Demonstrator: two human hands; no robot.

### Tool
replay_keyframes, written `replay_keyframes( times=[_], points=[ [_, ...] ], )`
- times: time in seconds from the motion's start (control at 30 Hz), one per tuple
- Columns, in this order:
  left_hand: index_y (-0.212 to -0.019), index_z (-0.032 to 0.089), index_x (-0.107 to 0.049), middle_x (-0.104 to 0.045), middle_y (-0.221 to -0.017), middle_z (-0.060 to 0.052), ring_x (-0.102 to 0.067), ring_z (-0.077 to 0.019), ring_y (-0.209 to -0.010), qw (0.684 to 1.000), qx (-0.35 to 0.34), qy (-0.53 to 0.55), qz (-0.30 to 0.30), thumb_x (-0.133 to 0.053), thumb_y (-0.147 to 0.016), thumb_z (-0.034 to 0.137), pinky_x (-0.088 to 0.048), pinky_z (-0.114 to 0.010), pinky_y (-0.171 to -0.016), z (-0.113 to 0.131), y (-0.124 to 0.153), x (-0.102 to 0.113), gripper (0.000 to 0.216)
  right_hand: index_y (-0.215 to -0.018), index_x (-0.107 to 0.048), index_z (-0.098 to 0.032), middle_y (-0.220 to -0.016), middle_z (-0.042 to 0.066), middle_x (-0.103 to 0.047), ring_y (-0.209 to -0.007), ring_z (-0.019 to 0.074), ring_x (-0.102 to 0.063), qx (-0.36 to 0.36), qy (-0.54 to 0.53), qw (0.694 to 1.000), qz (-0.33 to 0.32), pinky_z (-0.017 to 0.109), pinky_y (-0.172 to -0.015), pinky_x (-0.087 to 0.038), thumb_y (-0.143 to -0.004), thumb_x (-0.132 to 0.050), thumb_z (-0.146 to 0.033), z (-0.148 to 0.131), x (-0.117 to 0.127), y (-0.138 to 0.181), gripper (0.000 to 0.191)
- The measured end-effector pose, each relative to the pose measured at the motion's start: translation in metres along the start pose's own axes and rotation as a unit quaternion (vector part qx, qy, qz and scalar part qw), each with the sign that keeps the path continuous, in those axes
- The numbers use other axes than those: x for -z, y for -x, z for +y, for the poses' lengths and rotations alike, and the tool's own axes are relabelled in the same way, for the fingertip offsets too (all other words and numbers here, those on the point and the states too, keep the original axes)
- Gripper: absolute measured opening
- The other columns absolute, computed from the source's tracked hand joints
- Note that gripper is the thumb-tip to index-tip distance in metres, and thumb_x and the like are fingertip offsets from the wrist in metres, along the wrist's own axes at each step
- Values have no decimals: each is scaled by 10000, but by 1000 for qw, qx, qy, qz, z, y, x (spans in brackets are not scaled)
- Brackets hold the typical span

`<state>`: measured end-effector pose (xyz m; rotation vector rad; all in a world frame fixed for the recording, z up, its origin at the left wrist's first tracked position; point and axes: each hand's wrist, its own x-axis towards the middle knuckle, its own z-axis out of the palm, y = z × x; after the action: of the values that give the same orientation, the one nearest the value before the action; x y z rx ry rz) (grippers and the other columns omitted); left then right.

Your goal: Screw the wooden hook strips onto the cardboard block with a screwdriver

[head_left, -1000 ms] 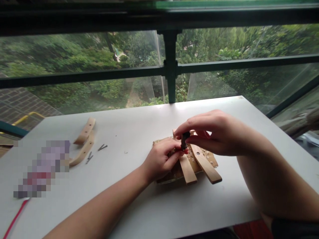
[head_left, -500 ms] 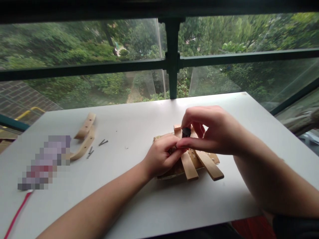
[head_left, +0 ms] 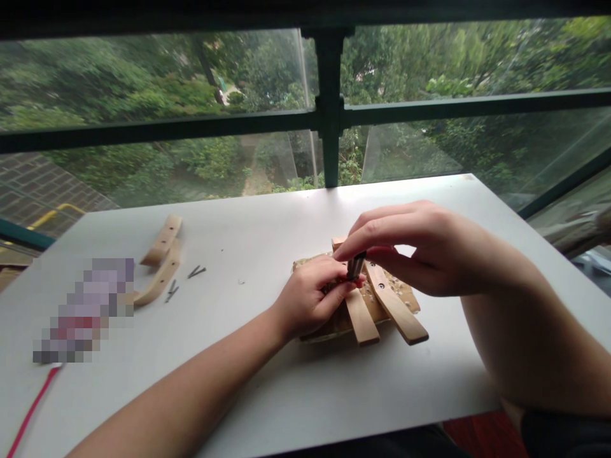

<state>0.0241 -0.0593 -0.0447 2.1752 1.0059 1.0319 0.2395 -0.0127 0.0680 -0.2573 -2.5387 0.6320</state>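
A short dark screwdriver (head_left: 357,264) stands nearly upright over two curved wooden slats, the left slat (head_left: 361,318) and the right slat (head_left: 398,312). My left hand (head_left: 315,289) pinches around the tool's lower end and rests over a worn wooden board (head_left: 405,294) under the slats. What lies right at its fingertips is partly hidden. From the right, my right hand (head_left: 420,245) has the handle's top between its thumb and long, stretched fingers. Screw heads (head_left: 381,286) show in the right slat.
Two more curved wooden pieces with holes (head_left: 162,273) lie on the left of the white table (head_left: 258,394). Several dark screws (head_left: 195,271) are scattered beside them. A blurred-out object (head_left: 86,312) with a red cord (head_left: 35,407) lies farther left. Windows stand behind the table.
My right fingers have straightened and swung leftward over the handle, while the thumb has drawn back to the right. More of the screwdriver and right slat shows. The left hand stays put.
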Motion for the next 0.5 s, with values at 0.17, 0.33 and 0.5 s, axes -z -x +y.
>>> replay_keyframes(
  times=[0.17, 0.33, 0.5],
  points=[
    [-1176, 187, -639, -700, -1120, -84, -644, -236, -1026, 997, -28, 3, -75, -551, -804, 125, -530, -364, -925, 2, -4, 11, 387, -1107, -681, -167, -971, 51, -715, -825, 135, -639, -23, 14, 1000, 11, 263, -724, -494, -875, -517, -27, -3, 0, 2, 316],
    [-1137, 166, -619, -672, -1039, -85, -616, -230, -918, 993, -28, -28, -108, -610, -716, 152, -527, -359, -859, 4, -7, 15, 422, -1109, -688, -178, -952, 45, -723, -783, 137, -636, -35, 38, 998, 19, 274, -706, -485, -879, -540, -54, -4, 2, 3, 301],
    [-1105, 167, -618, -651, -1012, -79, -593, -226, -921, 994, -18, -37, -102, -593, -722, 146, -511, -351, -846, 5, -7, 15, 384, -1057, -700, -173, -860, 21, -715, -637, 106, -569, -60, 70, 995, 36, 260, -651, -463, -878, -614, -137, -3, 1, 1, 201]
  ],
)
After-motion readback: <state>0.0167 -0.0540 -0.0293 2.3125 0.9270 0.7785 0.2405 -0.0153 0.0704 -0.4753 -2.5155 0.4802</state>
